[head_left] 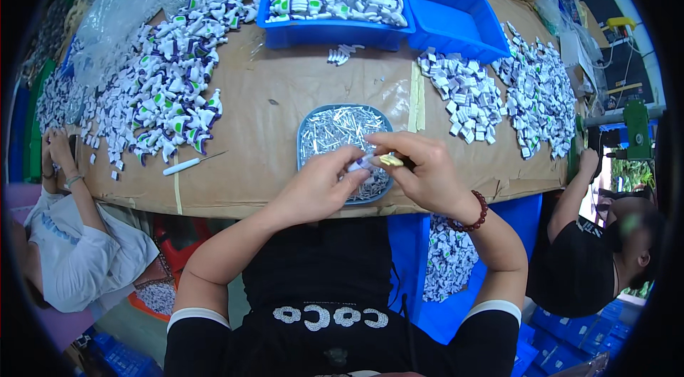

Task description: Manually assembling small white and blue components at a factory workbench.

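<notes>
Both forearms rise bare from the lower edge and meet at the frame's centre. The left hand (318,188) sits just left of centre, fingers curled, thumb and fingertips pinched together and pointing right. The right hand (420,172), just right of centre, arches over it with bent fingers pinched, thumb beneath. Their fingertips touch. The right wrist is bent inward.

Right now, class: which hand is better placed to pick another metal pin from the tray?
Probably the left hand: it lies over the pin tray, holding only a small white piece. The right hand pinches a yellowish tool.
</notes>
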